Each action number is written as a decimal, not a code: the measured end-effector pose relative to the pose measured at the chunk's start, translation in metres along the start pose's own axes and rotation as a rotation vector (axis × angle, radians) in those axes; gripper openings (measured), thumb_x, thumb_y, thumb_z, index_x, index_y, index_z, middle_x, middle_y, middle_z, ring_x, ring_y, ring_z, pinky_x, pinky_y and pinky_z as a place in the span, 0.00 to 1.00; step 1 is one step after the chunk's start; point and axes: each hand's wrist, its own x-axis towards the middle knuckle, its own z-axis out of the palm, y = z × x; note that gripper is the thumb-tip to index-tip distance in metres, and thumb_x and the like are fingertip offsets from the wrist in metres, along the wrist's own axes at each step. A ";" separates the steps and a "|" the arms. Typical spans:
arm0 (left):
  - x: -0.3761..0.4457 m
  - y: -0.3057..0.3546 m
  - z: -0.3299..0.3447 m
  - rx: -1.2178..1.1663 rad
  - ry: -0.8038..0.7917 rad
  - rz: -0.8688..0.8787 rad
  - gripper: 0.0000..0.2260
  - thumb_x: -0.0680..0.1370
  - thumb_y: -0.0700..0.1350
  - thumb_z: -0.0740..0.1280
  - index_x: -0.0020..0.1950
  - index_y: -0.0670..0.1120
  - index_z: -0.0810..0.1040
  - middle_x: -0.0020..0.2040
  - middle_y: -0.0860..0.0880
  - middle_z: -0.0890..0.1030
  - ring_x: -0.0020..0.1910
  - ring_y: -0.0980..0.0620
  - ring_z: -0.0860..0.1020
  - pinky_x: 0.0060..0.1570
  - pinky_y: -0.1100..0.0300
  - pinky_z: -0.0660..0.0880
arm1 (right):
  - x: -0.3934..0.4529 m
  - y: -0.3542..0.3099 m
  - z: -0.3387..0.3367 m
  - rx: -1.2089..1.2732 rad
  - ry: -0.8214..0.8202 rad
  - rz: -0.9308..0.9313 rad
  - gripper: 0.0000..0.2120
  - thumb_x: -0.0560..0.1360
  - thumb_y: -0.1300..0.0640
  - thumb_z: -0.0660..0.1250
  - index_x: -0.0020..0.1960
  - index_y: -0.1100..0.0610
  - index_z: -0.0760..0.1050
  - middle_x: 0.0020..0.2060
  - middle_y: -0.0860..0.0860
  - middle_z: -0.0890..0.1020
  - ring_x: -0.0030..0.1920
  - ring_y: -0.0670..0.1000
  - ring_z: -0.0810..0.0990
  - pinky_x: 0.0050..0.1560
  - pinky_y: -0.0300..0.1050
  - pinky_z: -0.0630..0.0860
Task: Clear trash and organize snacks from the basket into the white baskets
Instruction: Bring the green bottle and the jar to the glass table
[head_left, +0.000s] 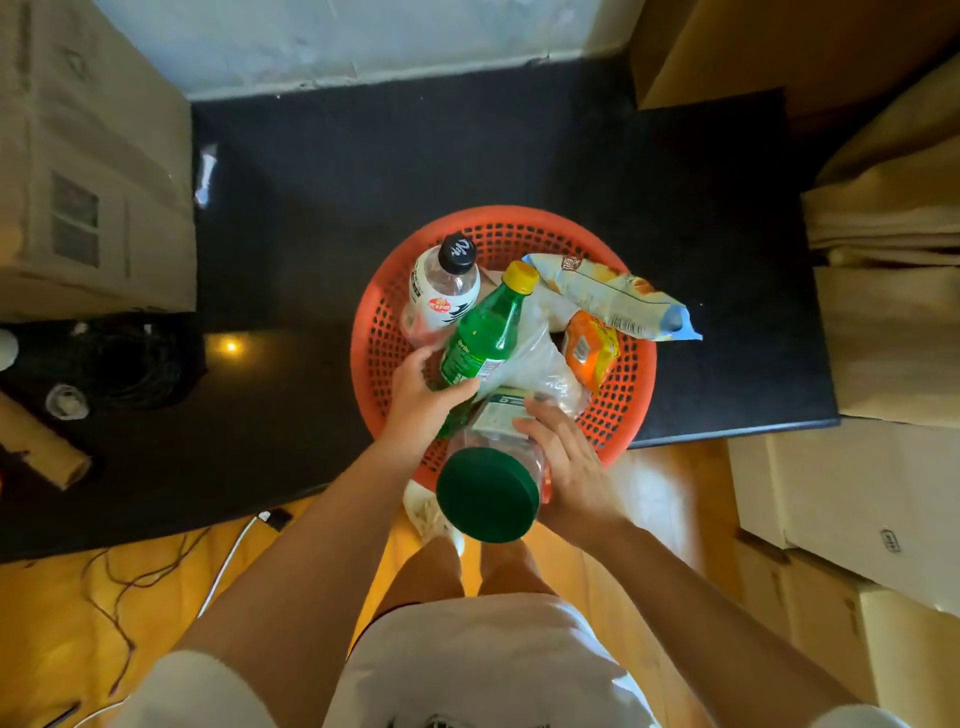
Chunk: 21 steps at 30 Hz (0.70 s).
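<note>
Orange plastic, the basket (631, 374) sat at the near edge of your dark desk (363, 171), holding a white bottle (441, 291), a pale blue snack bag (613, 299), an orange packet (592, 351) and a clear bag (540, 358). Your left hand (421, 400) had its fingers curled around the lower body of the green bottle (485, 332), which leaned with its yellow cap up and away from you. Your right hand (566, 467) gripped the side of a clear jar (498, 441), its green lid (487, 496) facing you at the basket's near rim.
</note>
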 end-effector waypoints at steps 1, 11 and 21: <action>0.004 0.002 0.004 0.007 -0.026 0.035 0.29 0.64 0.40 0.76 0.64 0.46 0.72 0.65 0.44 0.75 0.63 0.49 0.73 0.67 0.52 0.68 | 0.000 0.000 0.001 0.011 0.007 -0.006 0.42 0.60 0.49 0.79 0.67 0.51 0.60 0.68 0.57 0.69 0.71 0.58 0.65 0.68 0.58 0.67; 0.022 0.003 0.026 0.039 -0.032 0.031 0.35 0.63 0.32 0.77 0.67 0.42 0.69 0.64 0.45 0.76 0.60 0.51 0.75 0.59 0.66 0.72 | 0.001 0.001 0.002 0.022 0.005 -0.035 0.39 0.62 0.49 0.78 0.66 0.53 0.61 0.67 0.57 0.70 0.70 0.55 0.62 0.68 0.57 0.66; 0.052 0.008 -0.004 0.351 -0.306 -0.093 0.38 0.63 0.45 0.79 0.70 0.52 0.68 0.67 0.50 0.74 0.63 0.53 0.70 0.62 0.58 0.62 | 0.004 0.001 0.002 0.080 0.033 -0.022 0.36 0.64 0.47 0.76 0.65 0.55 0.62 0.66 0.59 0.72 0.69 0.59 0.66 0.67 0.59 0.67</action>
